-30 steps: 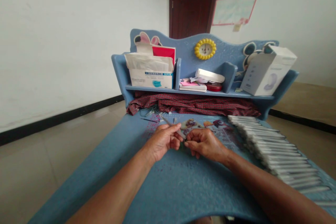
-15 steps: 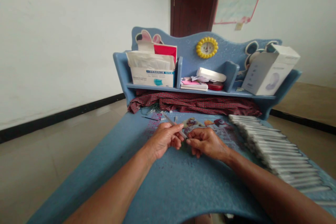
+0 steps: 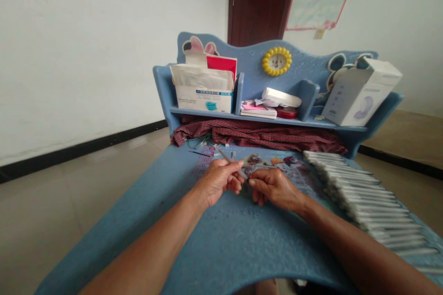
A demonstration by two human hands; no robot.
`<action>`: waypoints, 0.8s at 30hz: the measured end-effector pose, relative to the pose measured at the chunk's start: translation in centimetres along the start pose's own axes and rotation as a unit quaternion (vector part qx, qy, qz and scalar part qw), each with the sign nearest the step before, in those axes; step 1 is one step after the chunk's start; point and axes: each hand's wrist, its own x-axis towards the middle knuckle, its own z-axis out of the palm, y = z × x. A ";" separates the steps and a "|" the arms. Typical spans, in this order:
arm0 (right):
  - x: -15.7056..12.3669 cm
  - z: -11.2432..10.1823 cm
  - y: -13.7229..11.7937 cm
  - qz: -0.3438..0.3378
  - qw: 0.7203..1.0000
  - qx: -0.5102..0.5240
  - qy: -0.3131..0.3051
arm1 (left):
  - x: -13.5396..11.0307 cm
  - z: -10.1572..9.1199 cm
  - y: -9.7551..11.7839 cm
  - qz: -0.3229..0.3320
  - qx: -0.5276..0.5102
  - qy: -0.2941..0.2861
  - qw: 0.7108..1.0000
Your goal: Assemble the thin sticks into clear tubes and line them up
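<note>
My left hand [image 3: 218, 180] pinches a thin grey pen-like tube [image 3: 224, 156] that slants up and away to the left. My right hand [image 3: 273, 187] is closed in a pinch at the tube's near end, touching the left fingers. Both hands rest over the blue desk [image 3: 221, 244], just in front of a cartoon picture printed on it. What the right fingertips hold is too small to make out.
A long row of several grey tubes [image 3: 363, 198] lies along the desk's right side. A red checked cloth [image 3: 263, 134] lies under the shelf, with loose thin parts [image 3: 202, 145] at its left end. The shelf holds a mask box [image 3: 202, 90], papers, a white box [image 3: 360, 94] and a yellow clock [image 3: 276, 61].
The hands stay together on the tube with hardly any movement. The camera has shifted slightly, so the scene sits a little more to the right and higher.
</note>
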 end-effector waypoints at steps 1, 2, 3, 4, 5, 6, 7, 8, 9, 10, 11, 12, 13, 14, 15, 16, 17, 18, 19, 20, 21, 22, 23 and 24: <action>0.0 0.0 0.0 0.005 1.000 0.009 -0.001 | 0.0 0.0 0.0 0.004 -0.001 -0.001 1.000; 0.1 0.0 0.0 0.010 1.000 0.016 -0.001 | 0.0 0.0 0.0 0.007 -0.001 -0.002 1.000; 0.1 0.0 -0.1 0.014 1.000 0.022 0.000 | -0.1 0.0 0.0 0.010 -0.001 -0.002 1.000; 0.1 0.0 -0.1 0.016 1.000 0.025 0.000 | -0.1 0.0 0.0 0.012 -0.001 -0.003 1.000; 0.1 0.0 -0.1 0.017 0.999 0.028 0.001 | -0.1 0.1 0.0 0.012 -0.001 -0.004 1.000; 0.2 0.0 -0.1 0.018 0.999 0.030 0.002 | -0.2 0.1 0.0 0.012 -0.001 -0.004 1.000; 0.2 0.1 -0.1 0.021 0.999 0.034 0.004 | -0.2 0.1 0.1 0.012 -0.001 -0.005 1.000; 0.2 0.1 -0.1 0.024 0.999 0.039 0.007 | -0.3 0.2 0.1 0.013 -0.004 -0.006 1.000; 0.2 0.1 -0.1 0.026 0.999 0.045 0.009 | -0.3 0.2 0.1 0.013 -0.007 -0.008 1.000; 0.2 0.2 -0.1 0.028 0.998 0.052 0.012 | -0.3 0.2 0.1 0.013 -0.011 -0.010 1.000; 0.3 0.2 -0.1 0.028 0.998 0.058 0.014 | -0.3 0.2 0.2 0.014 -0.015 -0.011 1.000; 0.3 0.2 0.0 0.027 0.998 0.063 0.015 | -0.3 0.1 0.2 0.015 -0.019 -0.012 1.000; 0.3 0.3 0.0 0.026 0.997 0.064 0.018 | -0.2 0.1 0.1 0.016 -0.021 -0.011 1.000; 0.4 0.4 0.1 0.025 0.998 0.061 0.021 | -0.2 0.1 0.1 0.017 -0.022 -0.007 1.000; 0.4 0.5 0.1 0.024 0.998 0.052 0.028 | -0.2 0.1 0.1 0.018 -0.022 -0.002 1.000; 0.4 0.7 0.2 0.021 0.998 0.035 0.039 | -0.2 0.1 0.1 0.018 -0.023 0.005 1.000; 0.4 0.8 0.2 0.014 0.998 0.011 0.055 | -0.2 0.1 0.1 0.018 -0.023 0.014 0.999; 0.4 1.0 0.3 0.005 0.997 -0.020 0.075 | -0.2 0.2 0.1 0.016 -0.023 0.022 0.999; 0.4 1.1 0.3 -0.007 0.994 -0.053 0.098 | -0.2 0.3 0.1 0.014 -0.023 0.029 0.999; 0.4 1.3 0.3 -0.018 0.989 -0.086 0.121 | -0.2 0.3 0.2 0.011 -0.023 0.035 0.999; 0.3 1.4 0.3 -0.029 0.983 -0.116 0.142 | -0.3 0.4 0.2 0.009 -0.025 0.040 0.999; 0.2 1.5 0.4 -0.038 0.976 -0.141 0.158 | -0.3 0.5 0.2 0.007 -0.027 0.043 0.999; 0.2 1.6 0.4 -0.044 0.971 -0.163 0.169 | -0.3 0.6 0.2 0.006 -0.030 0.046 0.998; 0.1 1.7 0.4 -0.049 0.966 -0.182 0.174 | -0.3 0.6 0.2 0.006 -0.033 0.048 0.998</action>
